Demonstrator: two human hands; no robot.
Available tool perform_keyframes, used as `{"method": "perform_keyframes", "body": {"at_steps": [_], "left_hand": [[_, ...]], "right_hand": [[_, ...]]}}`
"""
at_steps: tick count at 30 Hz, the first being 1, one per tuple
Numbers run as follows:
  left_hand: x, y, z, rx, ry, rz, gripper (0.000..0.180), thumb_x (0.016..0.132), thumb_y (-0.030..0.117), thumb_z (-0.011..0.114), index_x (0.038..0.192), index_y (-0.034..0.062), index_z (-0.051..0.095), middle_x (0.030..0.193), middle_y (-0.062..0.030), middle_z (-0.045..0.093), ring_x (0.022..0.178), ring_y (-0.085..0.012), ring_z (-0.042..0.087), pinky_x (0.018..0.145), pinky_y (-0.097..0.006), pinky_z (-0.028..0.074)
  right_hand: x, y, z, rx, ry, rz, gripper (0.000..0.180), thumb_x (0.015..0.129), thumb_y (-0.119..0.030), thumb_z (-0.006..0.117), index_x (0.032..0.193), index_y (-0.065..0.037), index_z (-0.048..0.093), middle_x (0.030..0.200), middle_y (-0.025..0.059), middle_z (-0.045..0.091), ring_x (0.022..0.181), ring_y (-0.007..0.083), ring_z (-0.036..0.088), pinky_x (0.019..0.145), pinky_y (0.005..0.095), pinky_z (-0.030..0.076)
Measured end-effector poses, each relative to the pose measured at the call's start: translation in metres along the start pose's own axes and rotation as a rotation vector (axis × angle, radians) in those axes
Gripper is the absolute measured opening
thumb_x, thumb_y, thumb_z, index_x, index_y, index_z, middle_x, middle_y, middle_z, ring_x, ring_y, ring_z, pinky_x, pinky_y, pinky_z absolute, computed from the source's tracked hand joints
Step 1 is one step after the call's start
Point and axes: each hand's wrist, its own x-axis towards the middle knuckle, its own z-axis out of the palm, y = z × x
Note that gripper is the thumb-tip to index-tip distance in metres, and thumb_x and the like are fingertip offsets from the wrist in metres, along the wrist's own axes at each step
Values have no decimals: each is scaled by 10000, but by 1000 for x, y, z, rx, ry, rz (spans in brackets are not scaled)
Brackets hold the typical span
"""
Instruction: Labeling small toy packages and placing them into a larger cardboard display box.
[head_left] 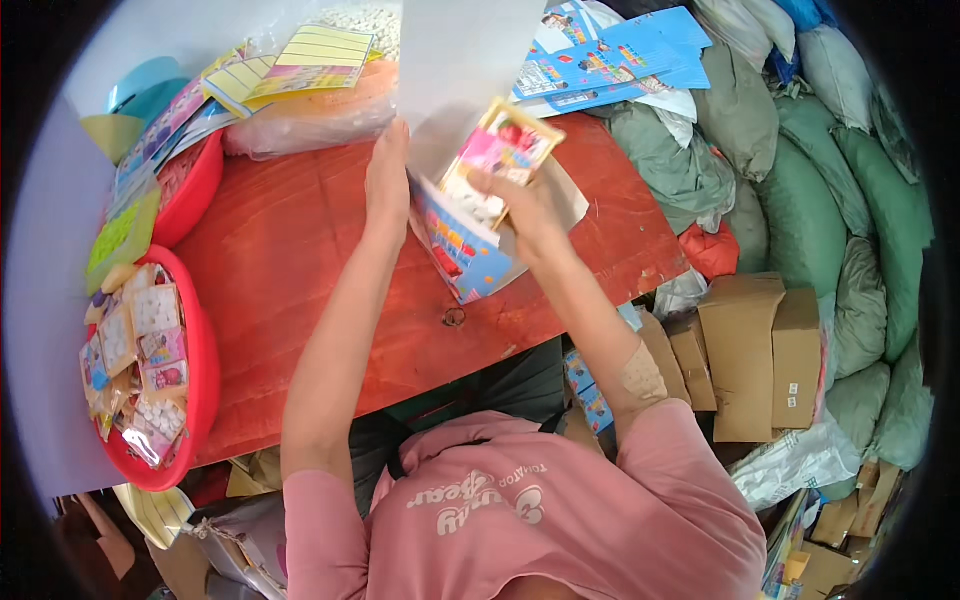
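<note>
Packet [490,150], flat and brightly printed, sits pinched in my right hand [528,205], thumb across its face, over the opening of a blue printed box [465,255] near twelve o'clock on the red table [300,260]; blur hides whether several are stacked. My left hand [388,180] is at the box's eleven o'clock side, beside a pale panel [470,60]; I cannot tell whether its fingers grip anything. I judge the packet light, slick-faced and a little bendy, best held by its edge nearest me, with gentle pressure so its contents aren't crushed. The box looks like thin card, likely to buckle unless steadied by a wall. Similar packets fill the red basin [207,400] between eight and nine o'clock.
</note>
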Motion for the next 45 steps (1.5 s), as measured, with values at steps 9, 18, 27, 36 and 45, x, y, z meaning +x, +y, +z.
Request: {"method": "perform_keyframes", "body": {"at_steps": [9,18,27,36,45], "left_hand": [[-35,-10,10,-181,131,-5,401,951,338,385,1052,-23,526,1019,-96,534,974,-176,478,881,-313,359],[-51,-17,17,68,115,166,354,952,282,386,1072,-27,510,1039,-170,508,1002,-258,474,896,-358,351],[-84,-17,27,283,206,137,405,874,358,485,1051,-5,520,1026,-199,533,1000,-358,494,854,-463,364],[-125,52,-49,493,106,410,651,868,356,548,1324,-47,316,1332,-244,381,1246,-363,379,1038,-436,299],[-130,178,-320,1873,252,574,474,746,-4,484,1218,40,496,1246,-119,525,1204,-328,438,996,-461,342]], "right_hand": [[3,43,-5,447,-58,626,343,801,-170,679,1101,-49,566,1041,101,630,944,208,625,825,366,506],[-1,25,5,318,-133,769,319,847,-310,612,1091,-107,573,985,55,638,854,189,616,745,346,501],[15,17,-21,-435,-385,806,631,845,-487,587,1290,-61,451,1205,178,550,999,272,581,848,440,479],[63,-8,-83,-1431,-703,337,458,853,-443,590,970,-4,654,818,138,660,725,231,615,665,395,460],[-112,-85,122,-698,-693,-294,136,822,-106,656,879,16,634,744,31,615,669,51,550,596,202,448]]}}
